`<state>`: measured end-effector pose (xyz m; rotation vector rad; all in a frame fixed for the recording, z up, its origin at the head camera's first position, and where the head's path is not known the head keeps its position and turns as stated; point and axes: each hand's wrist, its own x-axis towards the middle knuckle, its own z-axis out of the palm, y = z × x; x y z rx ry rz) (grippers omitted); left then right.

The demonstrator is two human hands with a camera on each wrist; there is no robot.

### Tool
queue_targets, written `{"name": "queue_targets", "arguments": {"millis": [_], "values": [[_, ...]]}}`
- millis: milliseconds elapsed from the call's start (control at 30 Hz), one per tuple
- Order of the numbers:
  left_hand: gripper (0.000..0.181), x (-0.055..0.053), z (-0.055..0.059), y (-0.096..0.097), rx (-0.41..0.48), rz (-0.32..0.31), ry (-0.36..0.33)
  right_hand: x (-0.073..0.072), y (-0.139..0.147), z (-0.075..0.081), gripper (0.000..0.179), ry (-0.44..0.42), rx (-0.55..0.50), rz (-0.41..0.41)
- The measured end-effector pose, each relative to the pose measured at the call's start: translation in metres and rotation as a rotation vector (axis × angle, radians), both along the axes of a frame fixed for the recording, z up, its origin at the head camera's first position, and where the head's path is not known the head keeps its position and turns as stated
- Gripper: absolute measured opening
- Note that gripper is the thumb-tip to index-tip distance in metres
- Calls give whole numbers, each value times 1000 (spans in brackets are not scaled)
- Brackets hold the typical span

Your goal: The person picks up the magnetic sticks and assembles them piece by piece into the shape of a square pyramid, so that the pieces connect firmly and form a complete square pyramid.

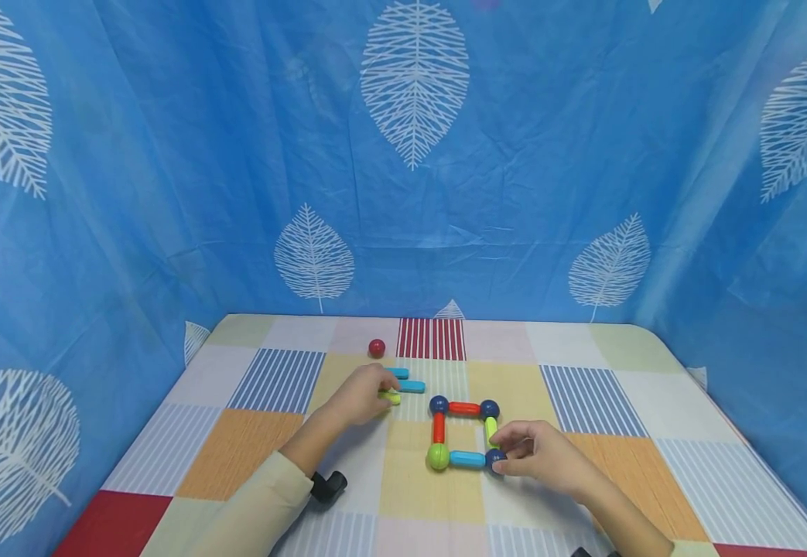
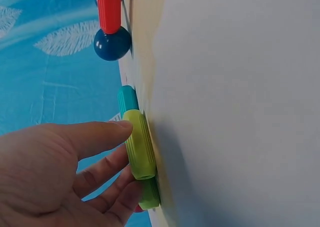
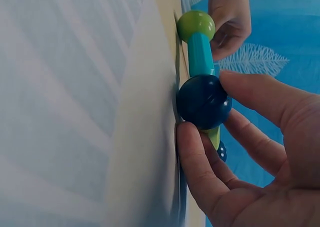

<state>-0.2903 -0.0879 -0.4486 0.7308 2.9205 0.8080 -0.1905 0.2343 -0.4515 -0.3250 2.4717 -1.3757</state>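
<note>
My left hand (image 1: 364,396) is at a small group of rods. Its thumb lies on a yellow-green magnetic rod (image 2: 140,146) with the fingers bent behind it; a green rod (image 2: 149,194) shows just below. Two light-blue rods (image 1: 412,386) lie beyond that hand. A square of rods and balls lies flat to the right, with a red rod (image 1: 464,408), a light-blue rod (image 1: 467,459) and a green ball (image 1: 438,456). At its near right corner my right hand (image 1: 541,456) holds a dark blue ball (image 3: 202,103) between thumb and fingers.
A red ball (image 1: 377,348) sits farther back on the patchwork tablecloth (image 1: 431,495). Blue curtains (image 1: 487,193) with white leaf prints hang behind the table and at both sides. A black wrist camera mount (image 1: 329,487) stands out from the left wrist.
</note>
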Motion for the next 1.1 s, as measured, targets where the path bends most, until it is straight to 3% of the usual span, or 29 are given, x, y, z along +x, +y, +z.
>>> {"name": "queue_targets", "arguments": {"millis": [467,833,1000,1100], "values": [[25,-3,-1,4,-52,-4,-1,0,-1,-1,31,46,27,-12],[32,-3,1,4,-69,-31,-23,-3,-1,-2,34,25,10,-10],[31,-2,-2,1,-21,-66,-35,-3,-1,-1,34,20,22,-16],[31,-1,-5,0,53,-77,-70,-5,-1,-1,33,25,32,-15]]}}
